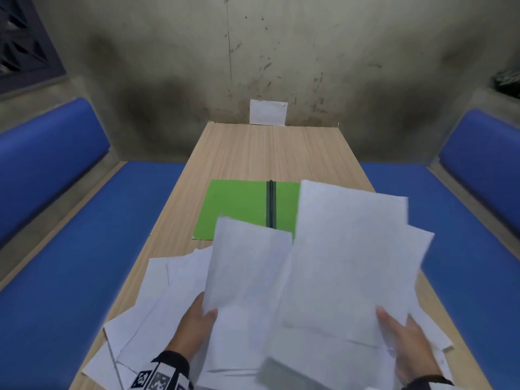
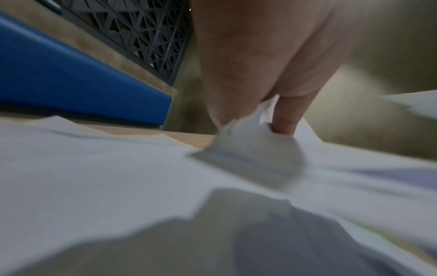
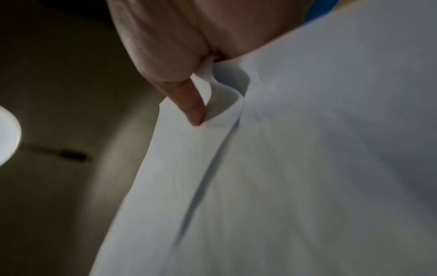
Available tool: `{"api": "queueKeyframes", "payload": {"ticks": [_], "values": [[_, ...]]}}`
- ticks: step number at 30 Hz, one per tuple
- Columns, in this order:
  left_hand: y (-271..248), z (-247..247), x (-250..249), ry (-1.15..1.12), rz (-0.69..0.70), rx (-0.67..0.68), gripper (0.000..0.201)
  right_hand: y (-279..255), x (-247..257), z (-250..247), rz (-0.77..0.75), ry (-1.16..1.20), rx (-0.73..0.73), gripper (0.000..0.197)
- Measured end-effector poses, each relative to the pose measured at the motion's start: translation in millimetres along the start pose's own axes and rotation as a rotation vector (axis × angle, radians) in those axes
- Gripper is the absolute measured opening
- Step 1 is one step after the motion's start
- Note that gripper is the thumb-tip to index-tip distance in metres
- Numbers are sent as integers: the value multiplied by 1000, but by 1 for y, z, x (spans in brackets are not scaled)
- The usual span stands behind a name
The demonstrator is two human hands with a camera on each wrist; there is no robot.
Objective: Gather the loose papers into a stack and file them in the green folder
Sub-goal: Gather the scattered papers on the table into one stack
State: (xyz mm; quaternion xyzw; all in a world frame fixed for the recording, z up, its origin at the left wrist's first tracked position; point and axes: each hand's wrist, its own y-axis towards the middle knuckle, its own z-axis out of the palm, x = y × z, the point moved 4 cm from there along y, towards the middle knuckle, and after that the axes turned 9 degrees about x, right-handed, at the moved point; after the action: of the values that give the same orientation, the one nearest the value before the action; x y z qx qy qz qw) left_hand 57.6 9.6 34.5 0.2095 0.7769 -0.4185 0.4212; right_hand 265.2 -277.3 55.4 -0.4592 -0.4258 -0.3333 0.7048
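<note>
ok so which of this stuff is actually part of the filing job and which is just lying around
Part of the job:
- sheets held by the left hand
- sheets held by the right hand
- loose papers spread on the table
- green folder, lying open

Just lying about:
- white card against the wall
- blue benches

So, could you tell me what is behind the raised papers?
The open green folder lies behind the raised papers on the table. Its right half is mostly covered, so anything there is hidden.
</note>
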Motion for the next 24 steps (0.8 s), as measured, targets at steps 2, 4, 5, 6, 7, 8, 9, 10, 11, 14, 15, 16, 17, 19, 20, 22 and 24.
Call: {"api": "queueKeyframes", "payload": {"ticks": [2,4,5,6,7,8,9,10,11,14,15,16,17,19,20,22,24], "values": [[-5,13,-12,-105,50,65,30,-3,-12,23,11,6,119,41],[-8,24,-23,-251,110,133,31,-3,-24,39,53,-46,228,85],[-9,28,-26,-306,131,147,32,-1,-30,43,60,-67,250,101],[-10,29,-30,-347,157,153,35,-2,-32,48,68,-76,252,100],[-10,30,-32,-378,179,150,46,0,-34,51,64,-55,267,89],[-11,30,-33,-399,215,154,60,2,-35,53,72,-34,280,78],[-12,30,-37,-408,256,144,68,4,-33,55,70,-40,296,70],[-15,28,-42,-373,308,124,66,5,-29,58,64,-76,296,61],[-18,27,-48,-320,335,112,59,5,-23,60,41,-99,298,49],[-24,19,-61,-247,400,0,27,-2,4,68,-54,-173,313,19],[-24,16,-62,-252,415,-21,26,-3,11,71,-87,-182,339,15],[-27,13,-68,-243,442,-26,25,-6,16,74,-109,-195,366,13],[-28,10,-68,-241,452,-33,25,-8,19,75,-133,-214,392,14],[-32,6,-70,-246,472,-37,28,-9,20,78,-149,-228,436,23],[-34,5,-70,-247,478,-45,31,-11,20,80,-150,-228,454,30],[-34,5,-68,-221,491,-31,34,-12,22,82,-191,-272,459,37],[-33,7,-65,-204,488,-1,36,-11,24,83,-217,-302,451,41]]}}
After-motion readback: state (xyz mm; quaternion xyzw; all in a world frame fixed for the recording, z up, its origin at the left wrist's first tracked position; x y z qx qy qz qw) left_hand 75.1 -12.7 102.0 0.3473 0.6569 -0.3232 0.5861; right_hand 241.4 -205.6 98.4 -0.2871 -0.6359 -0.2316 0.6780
